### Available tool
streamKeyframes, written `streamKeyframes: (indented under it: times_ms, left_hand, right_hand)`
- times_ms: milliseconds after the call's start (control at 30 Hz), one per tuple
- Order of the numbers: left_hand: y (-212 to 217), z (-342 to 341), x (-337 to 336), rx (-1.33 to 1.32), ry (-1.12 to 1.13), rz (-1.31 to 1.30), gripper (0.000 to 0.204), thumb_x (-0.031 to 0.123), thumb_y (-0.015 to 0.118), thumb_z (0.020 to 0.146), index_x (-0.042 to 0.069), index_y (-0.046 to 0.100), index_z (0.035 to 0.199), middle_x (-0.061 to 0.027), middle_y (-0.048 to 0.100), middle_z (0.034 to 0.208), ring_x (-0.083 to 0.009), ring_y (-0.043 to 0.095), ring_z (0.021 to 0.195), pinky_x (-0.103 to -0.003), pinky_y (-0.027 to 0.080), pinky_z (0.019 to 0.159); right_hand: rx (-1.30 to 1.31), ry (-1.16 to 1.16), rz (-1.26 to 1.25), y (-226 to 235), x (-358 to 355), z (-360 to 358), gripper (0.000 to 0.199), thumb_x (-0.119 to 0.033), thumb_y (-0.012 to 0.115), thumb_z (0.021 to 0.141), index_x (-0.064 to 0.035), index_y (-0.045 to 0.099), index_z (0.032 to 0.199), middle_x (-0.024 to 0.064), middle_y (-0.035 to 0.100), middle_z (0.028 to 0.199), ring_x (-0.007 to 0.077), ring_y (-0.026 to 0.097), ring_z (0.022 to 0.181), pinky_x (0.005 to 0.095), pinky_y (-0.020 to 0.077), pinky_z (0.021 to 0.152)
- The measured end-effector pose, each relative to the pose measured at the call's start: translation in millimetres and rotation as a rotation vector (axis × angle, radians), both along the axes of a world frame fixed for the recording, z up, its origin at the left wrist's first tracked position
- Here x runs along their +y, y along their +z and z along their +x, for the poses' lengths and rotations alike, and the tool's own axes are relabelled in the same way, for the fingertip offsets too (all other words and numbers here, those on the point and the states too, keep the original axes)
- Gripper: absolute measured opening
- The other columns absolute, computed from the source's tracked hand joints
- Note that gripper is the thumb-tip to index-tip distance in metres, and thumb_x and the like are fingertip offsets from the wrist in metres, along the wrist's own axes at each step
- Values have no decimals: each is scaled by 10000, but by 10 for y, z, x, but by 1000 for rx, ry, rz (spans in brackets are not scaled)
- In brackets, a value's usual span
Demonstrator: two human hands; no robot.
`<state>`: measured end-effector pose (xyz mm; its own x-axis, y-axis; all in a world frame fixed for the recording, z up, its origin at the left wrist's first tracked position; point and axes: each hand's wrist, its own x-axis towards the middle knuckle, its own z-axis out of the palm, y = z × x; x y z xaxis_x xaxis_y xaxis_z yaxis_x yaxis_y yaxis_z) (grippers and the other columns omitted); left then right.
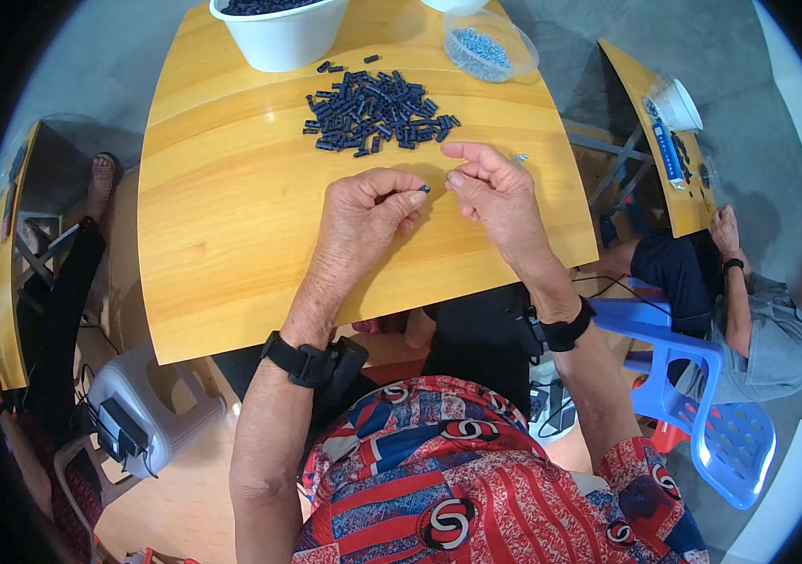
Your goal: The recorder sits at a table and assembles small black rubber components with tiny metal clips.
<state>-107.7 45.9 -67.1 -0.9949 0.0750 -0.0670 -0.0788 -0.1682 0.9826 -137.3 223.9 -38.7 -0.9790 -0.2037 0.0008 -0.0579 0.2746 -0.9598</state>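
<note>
Head view looks down on a yellow wooden tabletop [232,207] where two bare hands meet just above the wood; the left hand [363,218] pinches a small dark blue plastic piece [422,189] between thumb and forefinger, its tip showing past the fingertips; the right hand [493,188] sits just beside it, thumb and forefinger drawn together as if on something tiny, though what they hold, if anything, is too small to tell; the piece looks light, stiff and smooth, likely to slip or flick away, so a fingertip pinch across its short sides seems the sound hold; both wrists rest low near the tabletop, forearms coming up from the lower edge, each with a black strap at the wrist; the remaining fingers of the left hand curl under, those of the right spread loosely; beyond the hands lies a loose heap of like dark pieces [377,113], with a white bowl [280,39] of more behind it and a clear tub of small silvery parts [487,47] to the right; another person sits at a neighbouring table on the right.
</note>
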Motion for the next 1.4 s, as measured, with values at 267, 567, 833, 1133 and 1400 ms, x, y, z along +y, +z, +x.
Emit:
streamKeyframes:
  times_ms: [267,567,833,1133,1400]
  left_hand:
    - [-15,-2,13,22,4,28,85,39,662,861,-14,688,922,-24,643,711,-65,566,602,-207,470,549]
    - [26,7,23,12,14,28,75,41,659,863,-21,688,894,-17,625,672,-62,552,578,-212,451,519]
    - [2,-4,23,11,10,6,79,43,663,861,-20,689,899,-21,631,675,-60,556,583,-214,459,526]
    - [14,0,17,29,9,-8,78,44,662,861,-16,695,899,-21,638,678,-57,562,581,-212,466,535]
    - [5,-3,11,6,7,-12,83,40,653,864,-23,695,895,-27,644,676,-67,585,586,-217,477,531]
  right_hand:
    - [-209,-84,-374,61,-172,137,124,-85,623,900,-12,665,992,-7,617,774,39,502,602,181,413,541]
    - [-217,-94,-545,-79,-208,148,127,-99,648,885,-11,656,977,-16,588,712,45,485,584,190,385,518]
    - [-193,-105,-519,-103,-232,141,112,-100,653,881,-6,643,941,-23,574,689,40,464,551,190,369,499]
    - [-107,-145,-488,-135,-289,176,96,-63,658,869,8,636,929,-1,595,721,42,480,544,191,385,476]
    - [-19,-165,-428,-184,-327,190,81,-54,672,858,7,623,880,8,599,719,40,489,540,187,394,464]
